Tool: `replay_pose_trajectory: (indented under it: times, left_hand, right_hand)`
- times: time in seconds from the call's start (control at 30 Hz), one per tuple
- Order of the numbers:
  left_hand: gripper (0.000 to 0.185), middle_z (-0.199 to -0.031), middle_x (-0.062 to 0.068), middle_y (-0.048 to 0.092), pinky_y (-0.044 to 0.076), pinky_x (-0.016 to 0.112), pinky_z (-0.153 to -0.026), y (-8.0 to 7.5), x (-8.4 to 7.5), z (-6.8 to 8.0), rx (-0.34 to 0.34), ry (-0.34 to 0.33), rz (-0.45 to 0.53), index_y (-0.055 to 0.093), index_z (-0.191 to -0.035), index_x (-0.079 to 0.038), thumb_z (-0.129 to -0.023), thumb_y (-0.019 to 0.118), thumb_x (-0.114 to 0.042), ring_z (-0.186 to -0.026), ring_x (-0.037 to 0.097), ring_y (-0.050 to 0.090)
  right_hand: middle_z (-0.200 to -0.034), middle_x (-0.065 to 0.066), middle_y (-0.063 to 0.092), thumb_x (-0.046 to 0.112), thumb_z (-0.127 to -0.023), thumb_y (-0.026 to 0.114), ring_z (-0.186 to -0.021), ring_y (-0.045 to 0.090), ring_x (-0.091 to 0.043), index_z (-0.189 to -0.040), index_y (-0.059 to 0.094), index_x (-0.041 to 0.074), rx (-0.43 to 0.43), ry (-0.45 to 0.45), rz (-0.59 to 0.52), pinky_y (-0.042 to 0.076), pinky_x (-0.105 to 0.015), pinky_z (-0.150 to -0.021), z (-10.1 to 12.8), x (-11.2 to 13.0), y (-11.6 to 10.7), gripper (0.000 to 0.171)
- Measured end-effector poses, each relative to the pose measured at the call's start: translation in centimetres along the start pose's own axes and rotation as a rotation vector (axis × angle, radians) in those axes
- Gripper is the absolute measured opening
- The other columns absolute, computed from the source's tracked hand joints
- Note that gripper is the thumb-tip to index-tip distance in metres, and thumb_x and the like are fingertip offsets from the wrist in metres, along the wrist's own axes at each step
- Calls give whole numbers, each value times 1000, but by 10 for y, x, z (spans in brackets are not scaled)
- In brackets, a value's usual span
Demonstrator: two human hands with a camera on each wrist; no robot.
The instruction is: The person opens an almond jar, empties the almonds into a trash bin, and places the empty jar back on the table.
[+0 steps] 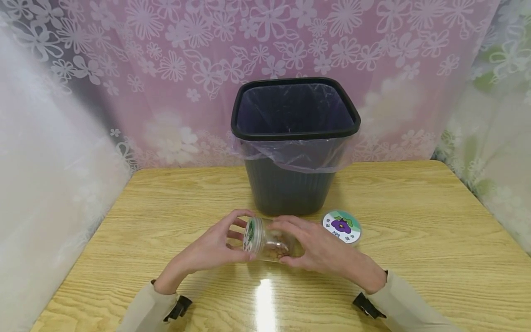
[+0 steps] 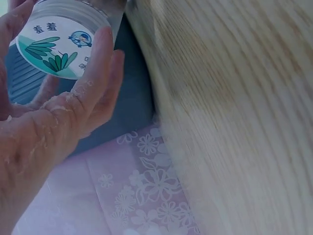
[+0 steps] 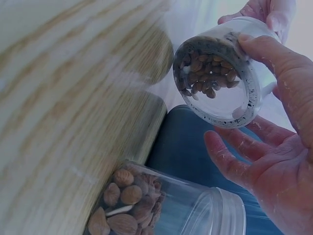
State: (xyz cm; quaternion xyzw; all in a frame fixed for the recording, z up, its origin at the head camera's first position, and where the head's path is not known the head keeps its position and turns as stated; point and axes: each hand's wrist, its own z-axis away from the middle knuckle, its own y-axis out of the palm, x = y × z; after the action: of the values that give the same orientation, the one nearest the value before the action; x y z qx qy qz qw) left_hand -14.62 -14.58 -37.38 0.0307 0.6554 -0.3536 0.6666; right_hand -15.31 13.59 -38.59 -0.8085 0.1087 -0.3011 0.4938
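Both hands hold a clear plastic jar lying on its side in the air, close in front of a dark bin. Its lid carries a white and green label, and my left hand grips it around the rim with spread fingers. My right hand grips the jar's body near its base. Through the base in the right wrist view, small brown nuts show, piled along one side. White flaky residue clings to both hands.
The dark bin, lined with a thin pinkish bag, stands at the table's far edge. A second jar holds larger brown nuts; its lid bears a purple flower, right of the bin's foot. A floral curtain hangs behind the wooden table.
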Motion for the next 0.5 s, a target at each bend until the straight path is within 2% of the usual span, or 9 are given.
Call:
replay_pose_trajectory:
  times: [0.23,0.5]
  left_hand:
    - [81,-149,1,42,56,40,-101,-3,3,-3,35,138,21,43,-148,-30,-81,84,-12,-134,36,51]
    - [84,-152,-1,41,55,45,-103,-3,5,-5,29,169,12,44,-146,-32,-77,85,-6,-134,34,51]
  right_hand:
    - [-144,-3,59,28,-83,87,-127,63,-23,-142,55,15,-4,11,-39,56,-40,-102,-1,-1,0,68]
    - [-143,-2,60,28,-83,86,-128,63,-22,-141,56,15,-9,22,-58,56,-41,-103,0,-1,-1,67]
